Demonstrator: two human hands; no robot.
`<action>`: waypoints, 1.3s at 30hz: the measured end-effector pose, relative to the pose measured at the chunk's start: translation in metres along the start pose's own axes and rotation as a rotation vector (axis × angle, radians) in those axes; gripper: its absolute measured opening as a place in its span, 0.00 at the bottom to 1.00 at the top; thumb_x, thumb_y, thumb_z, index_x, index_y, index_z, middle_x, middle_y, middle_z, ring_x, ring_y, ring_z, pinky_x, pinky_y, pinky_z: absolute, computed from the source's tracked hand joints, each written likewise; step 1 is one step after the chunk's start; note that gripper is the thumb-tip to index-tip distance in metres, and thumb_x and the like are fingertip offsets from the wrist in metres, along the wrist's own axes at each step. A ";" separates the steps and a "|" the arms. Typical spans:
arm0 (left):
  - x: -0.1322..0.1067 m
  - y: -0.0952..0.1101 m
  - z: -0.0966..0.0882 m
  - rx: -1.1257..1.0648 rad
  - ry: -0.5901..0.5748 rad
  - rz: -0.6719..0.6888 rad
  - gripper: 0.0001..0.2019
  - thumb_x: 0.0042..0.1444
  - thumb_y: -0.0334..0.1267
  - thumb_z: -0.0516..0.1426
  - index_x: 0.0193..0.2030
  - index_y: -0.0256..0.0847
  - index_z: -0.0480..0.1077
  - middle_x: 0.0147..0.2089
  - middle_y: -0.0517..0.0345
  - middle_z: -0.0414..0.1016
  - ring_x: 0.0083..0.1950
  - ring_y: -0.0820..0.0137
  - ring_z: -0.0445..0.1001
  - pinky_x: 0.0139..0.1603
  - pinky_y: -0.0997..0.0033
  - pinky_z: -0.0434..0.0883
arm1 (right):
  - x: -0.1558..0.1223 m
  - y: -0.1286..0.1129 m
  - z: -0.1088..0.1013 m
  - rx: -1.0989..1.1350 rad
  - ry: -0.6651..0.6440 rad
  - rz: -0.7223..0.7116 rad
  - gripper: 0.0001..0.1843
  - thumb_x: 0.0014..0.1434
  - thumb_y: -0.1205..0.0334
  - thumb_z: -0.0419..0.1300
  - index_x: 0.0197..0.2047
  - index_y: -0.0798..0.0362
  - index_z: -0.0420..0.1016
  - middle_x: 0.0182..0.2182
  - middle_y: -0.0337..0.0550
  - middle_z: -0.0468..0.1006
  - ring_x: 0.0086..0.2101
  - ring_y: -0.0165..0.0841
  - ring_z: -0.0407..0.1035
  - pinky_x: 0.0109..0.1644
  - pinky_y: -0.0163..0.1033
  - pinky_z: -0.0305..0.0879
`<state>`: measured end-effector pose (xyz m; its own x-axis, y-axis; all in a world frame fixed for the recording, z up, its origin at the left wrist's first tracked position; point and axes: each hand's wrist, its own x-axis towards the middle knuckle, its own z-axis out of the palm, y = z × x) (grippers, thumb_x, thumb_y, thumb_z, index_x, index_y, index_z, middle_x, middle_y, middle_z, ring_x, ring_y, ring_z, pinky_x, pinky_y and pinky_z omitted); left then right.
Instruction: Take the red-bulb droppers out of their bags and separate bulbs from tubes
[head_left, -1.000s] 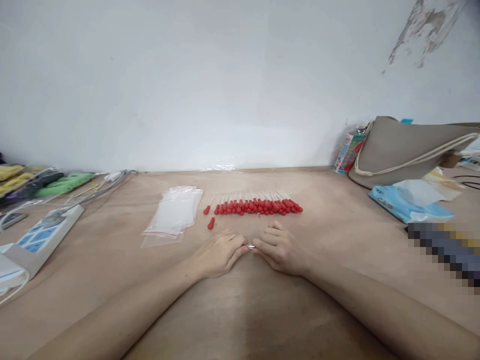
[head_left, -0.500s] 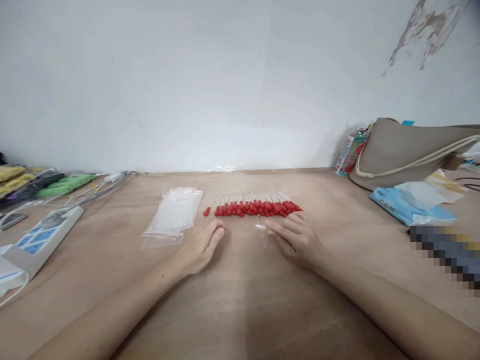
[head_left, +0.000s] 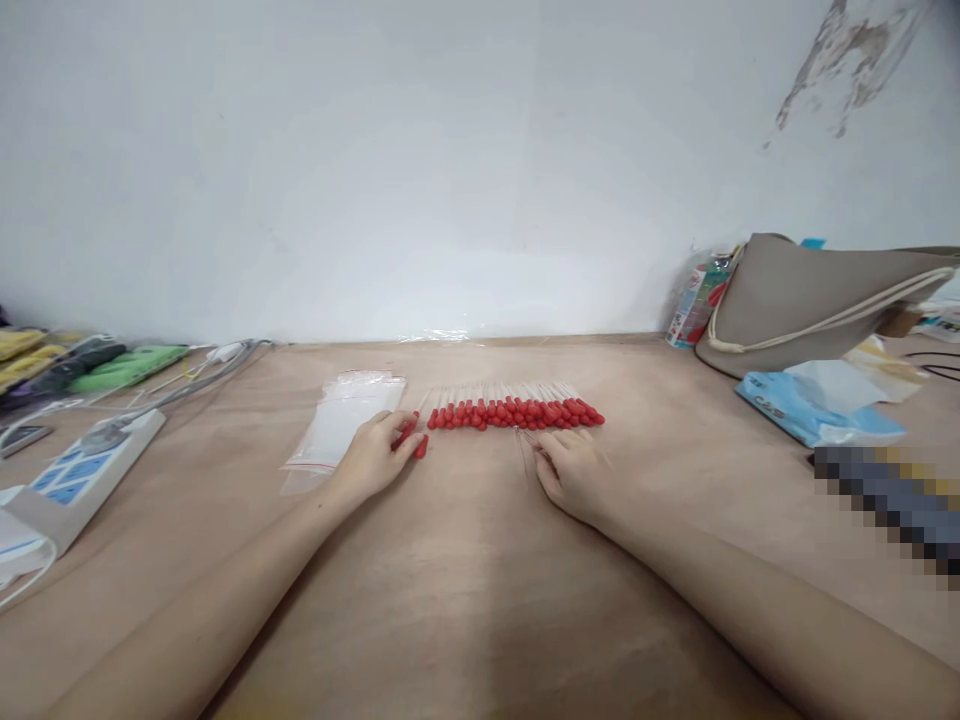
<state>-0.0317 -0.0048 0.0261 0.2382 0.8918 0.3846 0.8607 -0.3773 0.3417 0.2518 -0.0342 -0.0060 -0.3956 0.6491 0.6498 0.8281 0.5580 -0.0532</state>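
Observation:
A row of droppers with red rubber bulbs lies on the table, their thin clear stems pointing toward the wall. At its left end, my left hand has thumb and fingers closed about a red-bulbed dropper. A second red bulb shows by the thumb tip. My right hand rests in front of the row with its fingers drawn together. Thin clear tubes show at its fingertips; the exact grip is partly hidden. Clear zip bags lie stacked beyond my left hand.
A white power strip with cables stands on the left, near green and yellow packets. On the right are a grey bag, a bottle and a blue tissue pack. A pale wall closes off the back.
My left hand has moved left and forward to the loose dropper at the row's end and closed on it. My right hand has shifted slightly left, its fingers more curled over the thin tubes.

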 end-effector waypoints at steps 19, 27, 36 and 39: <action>0.042 -0.017 -0.010 0.320 -0.054 -0.168 0.14 0.51 0.47 0.49 0.32 0.41 0.72 0.36 0.52 0.74 0.41 0.60 0.70 0.39 0.67 0.64 | 0.001 -0.008 -0.007 0.127 -0.129 -0.026 0.12 0.55 0.53 0.53 0.34 0.54 0.68 0.33 0.44 0.71 0.35 0.33 0.63 0.40 0.38 0.54; 0.058 -0.017 0.002 0.292 -0.200 -0.289 0.16 0.45 0.50 0.52 0.21 0.41 0.71 0.22 0.55 0.73 0.27 0.63 0.72 0.26 0.71 0.61 | 0.002 -0.011 -0.014 0.112 -0.181 -0.016 0.19 0.55 0.48 0.53 0.42 0.53 0.68 0.38 0.46 0.72 0.39 0.35 0.63 0.43 0.41 0.54; 0.030 0.009 -0.014 0.193 0.102 -0.115 0.13 0.59 0.44 0.44 0.37 0.39 0.63 0.33 0.54 0.71 0.34 0.67 0.70 0.33 0.71 0.63 | 0.001 -0.005 -0.006 0.212 0.083 0.126 0.20 0.57 0.53 0.52 0.50 0.55 0.62 0.43 0.51 0.67 0.44 0.39 0.62 0.47 0.45 0.58; 0.003 0.030 -0.001 0.027 0.073 0.192 0.09 0.59 0.43 0.46 0.37 0.40 0.62 0.34 0.57 0.70 0.34 0.70 0.69 0.34 0.73 0.64 | 0.002 -0.002 -0.007 0.227 0.265 0.127 0.28 0.55 0.53 0.54 0.55 0.58 0.56 0.48 0.57 0.62 0.50 0.42 0.57 0.51 0.47 0.56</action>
<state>-0.0055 -0.0140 0.0380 0.3669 0.7833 0.5018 0.8146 -0.5310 0.2333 0.2519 -0.0380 0.0006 -0.1537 0.5806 0.7996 0.7428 0.6015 -0.2940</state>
